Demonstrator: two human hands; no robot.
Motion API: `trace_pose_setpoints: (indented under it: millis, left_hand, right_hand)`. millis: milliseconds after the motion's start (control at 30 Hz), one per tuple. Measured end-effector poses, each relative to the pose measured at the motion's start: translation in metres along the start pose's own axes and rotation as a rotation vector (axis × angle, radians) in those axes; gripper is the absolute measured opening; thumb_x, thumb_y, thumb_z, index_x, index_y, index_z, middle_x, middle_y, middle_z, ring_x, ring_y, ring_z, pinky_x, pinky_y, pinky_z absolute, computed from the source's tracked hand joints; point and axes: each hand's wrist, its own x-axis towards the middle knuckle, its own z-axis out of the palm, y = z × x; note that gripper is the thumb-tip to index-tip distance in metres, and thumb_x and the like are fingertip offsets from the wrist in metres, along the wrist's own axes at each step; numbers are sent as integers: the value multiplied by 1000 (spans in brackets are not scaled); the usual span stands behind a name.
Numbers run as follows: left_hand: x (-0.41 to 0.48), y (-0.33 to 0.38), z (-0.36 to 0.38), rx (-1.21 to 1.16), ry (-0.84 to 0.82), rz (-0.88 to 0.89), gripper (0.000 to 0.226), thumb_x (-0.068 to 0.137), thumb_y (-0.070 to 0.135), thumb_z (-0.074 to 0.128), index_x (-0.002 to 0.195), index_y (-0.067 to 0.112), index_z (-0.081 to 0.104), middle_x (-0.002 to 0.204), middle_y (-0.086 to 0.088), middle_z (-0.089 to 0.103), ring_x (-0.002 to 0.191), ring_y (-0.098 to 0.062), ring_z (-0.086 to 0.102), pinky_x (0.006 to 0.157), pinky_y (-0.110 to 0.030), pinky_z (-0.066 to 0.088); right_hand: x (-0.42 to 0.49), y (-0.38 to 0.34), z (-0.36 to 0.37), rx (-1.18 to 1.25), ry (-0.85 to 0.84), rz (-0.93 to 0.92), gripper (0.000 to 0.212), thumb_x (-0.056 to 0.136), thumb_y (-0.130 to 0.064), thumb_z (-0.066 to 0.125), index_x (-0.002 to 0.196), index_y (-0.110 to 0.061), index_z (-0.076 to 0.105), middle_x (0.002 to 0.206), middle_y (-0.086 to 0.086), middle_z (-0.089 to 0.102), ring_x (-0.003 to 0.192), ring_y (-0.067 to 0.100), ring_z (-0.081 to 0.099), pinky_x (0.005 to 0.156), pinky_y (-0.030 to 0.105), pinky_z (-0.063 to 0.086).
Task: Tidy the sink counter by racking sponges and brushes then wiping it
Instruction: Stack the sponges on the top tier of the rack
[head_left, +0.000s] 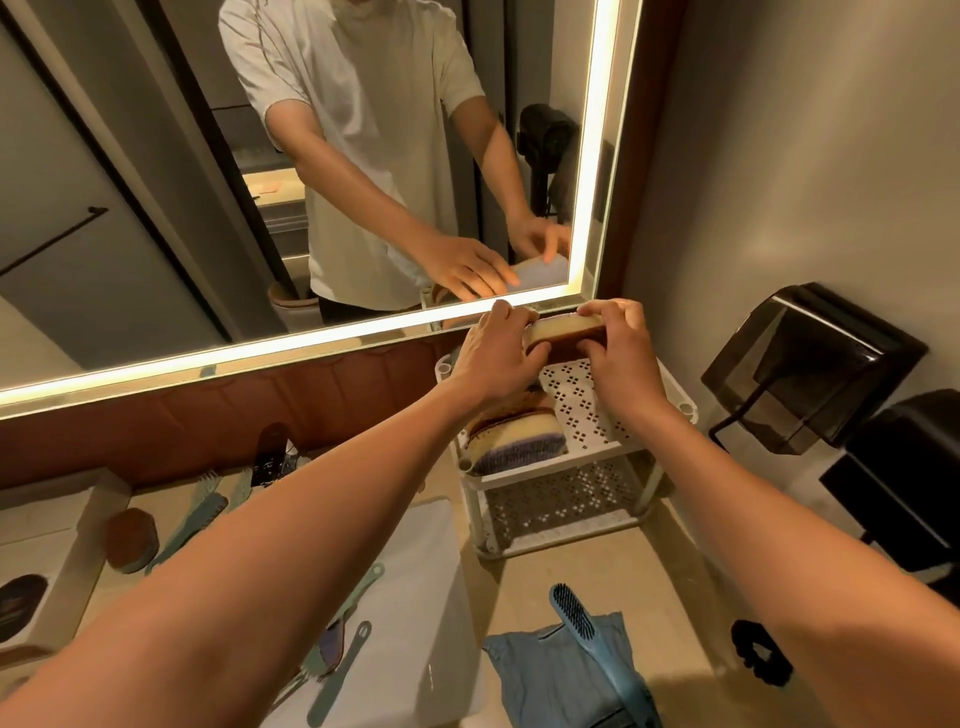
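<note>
The sponge (563, 328) is pinched at its ends, by the left hand (493, 356) at 9 o'clock and the right hand (621, 358) at 3 o'clock, over the top shelf of the rack (576, 410). It is judged soft and light, so only a gentle squeeze is needed. Bare shelf is seen at 3 o'clock of the racked sponges (514, 434). The mirror (156, 234) is close at 12 o'clock.
</note>
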Motion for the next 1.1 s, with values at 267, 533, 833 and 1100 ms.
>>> trace_pose_setpoints:
  millis: [267,533,833,1100]
  left_hand:
    - [-2,8,21,50,-40,-95,35,95,41,55,122,20,48,125,-3,45,114,-22,45,101,-42,35]
    - [-13,5,35,142,-47,-1,50,97,45,46,143,26,50,149,1,42,135,-21,29,115,-45,20]
    - [-12,5,37,251,-118,-18,57,96,49,38,148,26,48,153,0,40,138,-25,25,117,-49,19]
    - [-13,4,35,275,-128,-10,55,97,48,36,144,24,53,154,1,40,136,-24,26,115,-45,18]
  right_hand:
    - [15,26,10,-84,15,88,34,98,-9,55,128,-26,53,134,2,43,119,23,52,93,38,52]
    - [23,38,21,-157,-12,103,35,98,-9,54,128,-25,53,137,2,41,117,24,52,91,40,52]
    - [27,37,42,-172,9,165,38,98,-13,56,134,-20,49,132,8,36,116,28,45,96,38,45]
    - [26,34,44,-155,36,191,29,94,-15,60,119,-16,45,130,9,41,115,28,47,90,36,45]
